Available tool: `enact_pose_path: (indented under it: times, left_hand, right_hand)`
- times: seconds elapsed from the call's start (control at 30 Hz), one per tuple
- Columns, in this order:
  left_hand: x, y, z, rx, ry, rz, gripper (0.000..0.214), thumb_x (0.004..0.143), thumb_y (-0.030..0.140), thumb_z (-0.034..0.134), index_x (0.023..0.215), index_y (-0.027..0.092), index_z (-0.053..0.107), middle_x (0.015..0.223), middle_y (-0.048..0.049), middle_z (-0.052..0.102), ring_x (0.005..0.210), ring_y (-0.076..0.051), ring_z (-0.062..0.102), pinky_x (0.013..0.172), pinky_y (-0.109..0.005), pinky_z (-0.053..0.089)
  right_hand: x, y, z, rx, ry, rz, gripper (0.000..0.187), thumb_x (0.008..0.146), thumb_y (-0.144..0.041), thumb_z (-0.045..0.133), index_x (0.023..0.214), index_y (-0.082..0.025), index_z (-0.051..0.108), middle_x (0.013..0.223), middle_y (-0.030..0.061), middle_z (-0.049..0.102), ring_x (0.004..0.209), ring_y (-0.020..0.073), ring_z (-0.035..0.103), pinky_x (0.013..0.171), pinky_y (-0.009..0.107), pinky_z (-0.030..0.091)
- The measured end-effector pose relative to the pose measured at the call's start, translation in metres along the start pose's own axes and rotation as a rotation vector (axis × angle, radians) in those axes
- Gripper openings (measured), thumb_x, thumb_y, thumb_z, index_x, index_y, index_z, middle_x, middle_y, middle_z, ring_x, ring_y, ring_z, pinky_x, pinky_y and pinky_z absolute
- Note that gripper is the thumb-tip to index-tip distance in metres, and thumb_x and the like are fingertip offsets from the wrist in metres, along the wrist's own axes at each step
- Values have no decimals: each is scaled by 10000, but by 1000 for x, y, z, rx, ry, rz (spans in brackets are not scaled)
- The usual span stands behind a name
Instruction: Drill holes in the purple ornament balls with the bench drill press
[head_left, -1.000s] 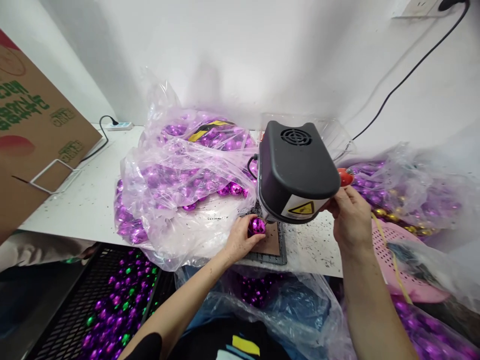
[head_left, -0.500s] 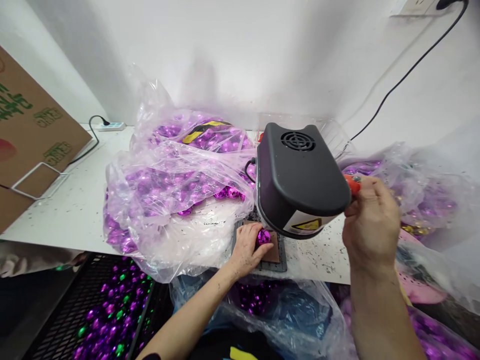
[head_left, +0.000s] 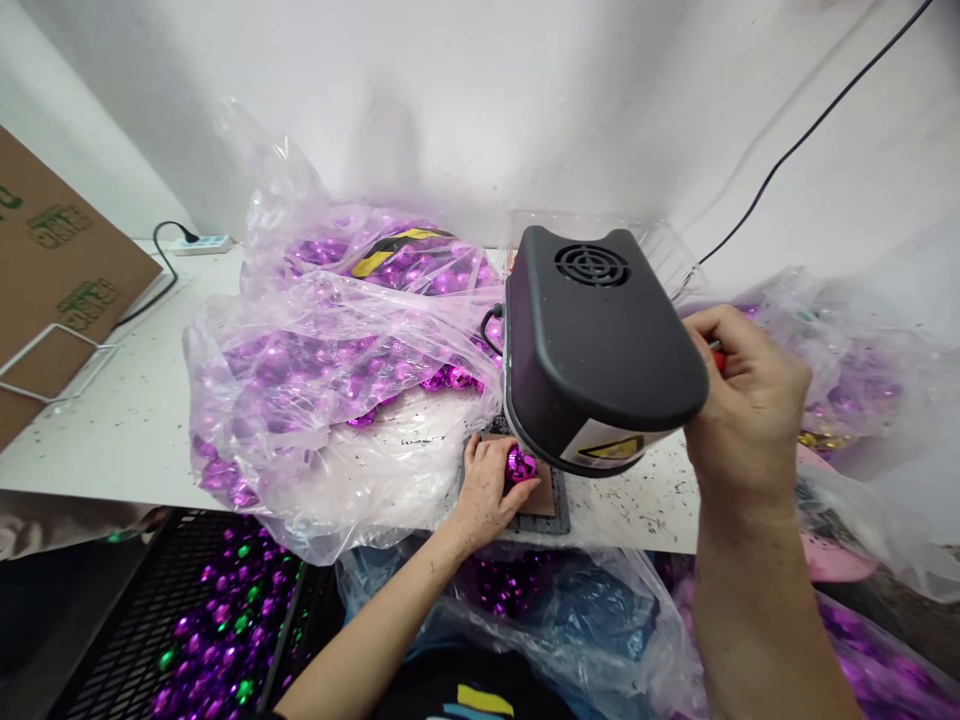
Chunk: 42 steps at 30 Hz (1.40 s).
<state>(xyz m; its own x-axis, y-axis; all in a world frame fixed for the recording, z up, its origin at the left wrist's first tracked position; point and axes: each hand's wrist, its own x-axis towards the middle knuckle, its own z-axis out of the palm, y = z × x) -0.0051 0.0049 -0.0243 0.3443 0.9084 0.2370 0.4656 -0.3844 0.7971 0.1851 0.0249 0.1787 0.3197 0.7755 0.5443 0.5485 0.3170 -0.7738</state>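
One part-hidden purple ball (head_left: 523, 464), pinched by left fingers (head_left: 519, 493) — right fingers (head_left: 724, 322) round red handle (head_left: 718, 360), mostly covered

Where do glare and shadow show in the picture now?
Head view: bright glints dot the purple ball in the left hand and streak the plastic bag; head view: soft grey shadows on the wall; head view: dim around the black crate.

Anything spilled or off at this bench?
Yes: dark specks litter the white tabletop, clearest just right of the gray mat by the black machine. They look like loose debris on an otherwise pale surface, but are too small to identify.
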Motion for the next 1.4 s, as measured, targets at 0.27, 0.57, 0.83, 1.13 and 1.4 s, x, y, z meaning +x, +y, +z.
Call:
enact_pose_path:
  times: [0.27,0.57,0.83,1.13,1.4]
  left_hand:
    - [-1,4,-3,62,-72,-14,409,996,383,537,1343,167,520,1275,-144,641,1274,-308,543,1242,-607,182]
    - [0,6,-2,106,-83,-23,419,987,385,543,1343,165,533,1288,-142,647,1268,-296,552,1256,-610,157]
    - [1,9,-4,127,-94,-34,425,981,378,536,1336,144,536,1308,-157,638,1296,-300,538,1263,-624,120]
    - [1,10,-3,143,-98,-53,383,975,390,560,1309,203,551,1318,-122,642,1301,-293,534,1267,-614,125]
    - [1,11,-5,70,-63,-41,398,957,377,550,1289,158,544,1251,-145,653,1277,-301,560,1260,-615,164]
  right_hand:
    - [-30,6,-3,-202,135,-303,106,941,-276,570,949,-188,630,817,-36,597,678,12,476,635,161,355]
    - [-22,-8,-18,-392,38,-397,78,907,-241,629,873,-171,617,657,-72,518,581,-23,417,550,117,312]
    - [-38,-9,-12,-400,112,-299,219,931,-219,573,739,-131,515,565,-63,308,536,-22,267,514,138,229]
    - [-115,31,-6,-388,193,-398,269,822,-22,621,1060,-138,671,804,-7,593,638,-2,473,603,149,380]
    - [-125,48,5,-330,219,-383,230,822,-29,626,1037,-104,655,795,7,572,647,11,481,576,158,366]
